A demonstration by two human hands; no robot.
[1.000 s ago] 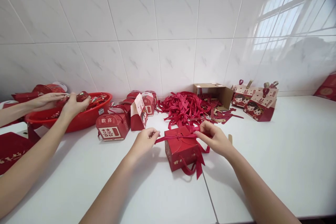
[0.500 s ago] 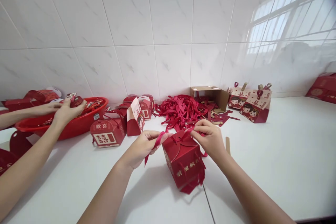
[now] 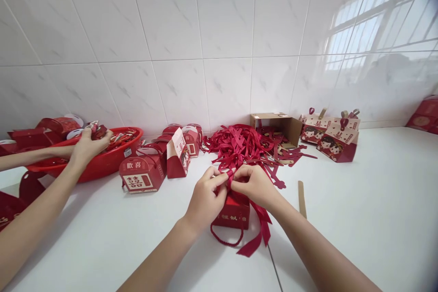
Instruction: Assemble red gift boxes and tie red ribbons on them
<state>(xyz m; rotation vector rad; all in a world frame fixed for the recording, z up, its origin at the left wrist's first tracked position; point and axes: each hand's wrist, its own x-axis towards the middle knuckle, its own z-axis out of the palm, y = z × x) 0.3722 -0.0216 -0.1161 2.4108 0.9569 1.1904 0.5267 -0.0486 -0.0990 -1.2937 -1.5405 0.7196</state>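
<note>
A small red gift box (image 3: 236, 213) with gold lettering stands on the white table in front of me, its top largely covered by my hands. Over that top, my left hand (image 3: 212, 194) pinches a red ribbon (image 3: 263, 223). Close beside it, my right hand (image 3: 251, 183) has its fingers closed on the same ribbon. The ribbon's loose ends hang down the box's right side onto the table. A twisted red cord handle (image 3: 226, 241) droops at the box's near side. Fingers hide the crossing of the ribbon.
Behind the box lies a heap of red ribbons (image 3: 236, 143) near an open cardboard box (image 3: 292, 130). Several finished-looking boxes (image 3: 143, 175) stand left, others (image 3: 338, 143) right. A co-worker's hands (image 3: 87, 146) hold packets over a red basin (image 3: 99, 164). A tan strip (image 3: 301, 198) lies right.
My hands have come together over the box top, drawing the ribbon ends inward. The box, tilted before, now sits level on the table, with ribbon tails hanging at its right.
</note>
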